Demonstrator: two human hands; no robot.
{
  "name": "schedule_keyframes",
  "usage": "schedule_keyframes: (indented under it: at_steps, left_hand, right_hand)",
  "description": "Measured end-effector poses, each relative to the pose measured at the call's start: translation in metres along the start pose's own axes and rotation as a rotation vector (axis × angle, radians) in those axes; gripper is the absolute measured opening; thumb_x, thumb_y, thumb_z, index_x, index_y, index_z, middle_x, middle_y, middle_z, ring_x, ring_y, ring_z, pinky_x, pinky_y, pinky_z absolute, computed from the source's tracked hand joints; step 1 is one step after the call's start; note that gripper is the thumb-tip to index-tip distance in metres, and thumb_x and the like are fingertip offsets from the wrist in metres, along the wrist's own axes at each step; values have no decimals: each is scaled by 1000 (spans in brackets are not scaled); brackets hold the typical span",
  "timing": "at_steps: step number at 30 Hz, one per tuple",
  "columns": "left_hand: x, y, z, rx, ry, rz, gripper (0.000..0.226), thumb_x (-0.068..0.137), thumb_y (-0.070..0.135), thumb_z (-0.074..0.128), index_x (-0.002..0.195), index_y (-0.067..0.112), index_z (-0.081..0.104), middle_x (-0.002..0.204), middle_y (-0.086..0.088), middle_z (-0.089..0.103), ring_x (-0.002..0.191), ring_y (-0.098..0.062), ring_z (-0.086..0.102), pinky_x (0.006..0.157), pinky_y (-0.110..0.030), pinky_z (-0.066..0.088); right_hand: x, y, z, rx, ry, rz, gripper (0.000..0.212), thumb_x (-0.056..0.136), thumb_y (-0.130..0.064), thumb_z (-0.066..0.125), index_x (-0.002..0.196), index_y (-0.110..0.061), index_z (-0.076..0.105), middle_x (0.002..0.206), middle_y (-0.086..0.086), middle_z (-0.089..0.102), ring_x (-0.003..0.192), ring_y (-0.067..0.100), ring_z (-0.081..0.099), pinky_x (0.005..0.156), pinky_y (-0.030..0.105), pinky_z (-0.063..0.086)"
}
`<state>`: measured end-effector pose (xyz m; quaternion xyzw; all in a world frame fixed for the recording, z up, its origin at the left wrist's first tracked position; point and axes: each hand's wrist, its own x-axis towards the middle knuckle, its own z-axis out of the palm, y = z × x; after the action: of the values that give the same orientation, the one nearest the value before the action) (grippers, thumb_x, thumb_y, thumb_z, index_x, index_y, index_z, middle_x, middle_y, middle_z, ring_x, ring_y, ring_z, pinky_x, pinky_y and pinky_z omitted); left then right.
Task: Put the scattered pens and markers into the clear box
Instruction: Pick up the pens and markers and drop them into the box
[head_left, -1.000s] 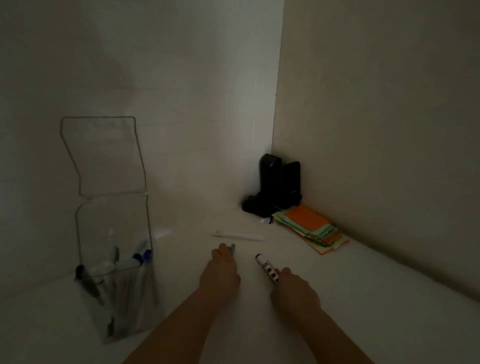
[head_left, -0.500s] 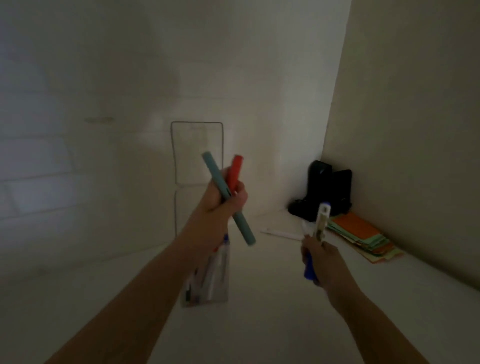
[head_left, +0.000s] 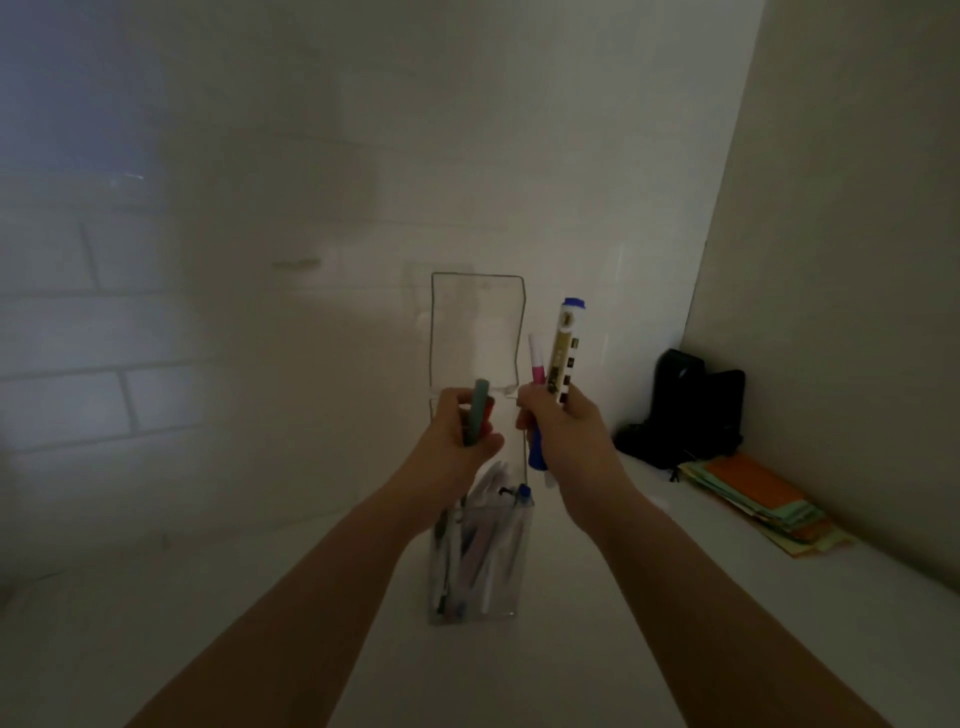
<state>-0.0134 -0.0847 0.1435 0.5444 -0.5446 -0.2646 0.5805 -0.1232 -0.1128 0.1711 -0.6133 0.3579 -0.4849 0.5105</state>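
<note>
Overhead, the left hand (head_left: 457, 436) clenches a teal pen (head_left: 477, 413) and red marker (head_left: 487, 418), the right hand (head_left: 563, 434) grips a blue-capped marker (head_left: 566, 348) and pink pen (head_left: 536, 364), both above the clear box (head_left: 475, 566), lid open.

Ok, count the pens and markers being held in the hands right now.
4 visible. Left hand: a teal marker and a red marker. Right hand: a blue-capped marker and a pink pen. The fingers may hide more.
</note>
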Motion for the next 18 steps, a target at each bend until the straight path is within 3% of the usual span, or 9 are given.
schedule_keyframes:
  at_steps: [4, 6, 9, 12, 14, 16, 18]
  left_hand:
    - [-1, 2, -14, -82, 39, 66, 41, 85, 5, 55, 119, 22, 39, 104, 9, 52, 99, -3, 54, 74, -16, 49]
    - [-4, 0, -23, -14, 116, 140, 35, 86, 2, 52, 114, 22, 47, 101, 11, 55, 99, -3, 57, 71, -9, 52]
    - [-8, -8, -32, 135, 188, 235, 25, 86, 1, 52, 103, 19, 55, 97, 7, 58, 91, 0, 57, 72, -1, 47]
    - [-12, -22, -32, 285, 269, 287, 28, 84, 10, 57, 106, 25, 50, 111, 7, 47, 95, 0, 49, 81, -5, 41]
    - [-15, -33, -31, 223, 253, 178, 48, 80, 23, 64, 122, 27, 40, 128, 3, 35, 116, -9, 40, 99, -18, 33]
    - [-17, -41, -30, 75, 64, -18, 89, 71, 36, 71, 138, 30, 13, 149, 2, 14, 135, -16, 21, 110, -32, 23]
    - [-22, -46, -30, 4, -141, -132, 117, 61, 35, 77, 140, 34, -10, 156, 3, -1, 141, -17, 9, 115, -43, 18]
  right_hand:
    - [5, -4, 4, 123, 52, 58, 24, 89, -18, 50, 66, -14, 57, 65, 1, 58, 61, 11, 51, 60, 18, 45]
    - [5, -4, 3, 32, 64, 28, 26, 89, -21, 51, 64, -16, 59, 63, 0, 54, 58, 10, 49, 51, 12, 46]
    - [7, -1, 5, -42, 56, -15, 24, 89, -20, 52, 67, -18, 61, 66, 2, 51, 62, 13, 48, 60, 21, 46]
    - [11, 5, 7, -227, 67, -80, 21, 89, -19, 53, 82, -4, 65, 65, 1, 52, 59, 10, 48, 59, 20, 43]
    - [12, 11, 8, -338, 56, -126, 28, 89, -20, 54, 95, 6, 64, 70, 5, 57, 64, 13, 51, 65, 23, 47]
    - [11, 15, 9, -431, 29, -162, 24, 89, -19, 55, 102, -1, 65, 85, 5, 63, 75, 14, 56, 67, 19, 48]
    - [11, 17, 11, -513, 9, -188, 24, 86, -18, 58, 108, -12, 64, 98, 3, 65, 85, 13, 59, 76, 21, 49]
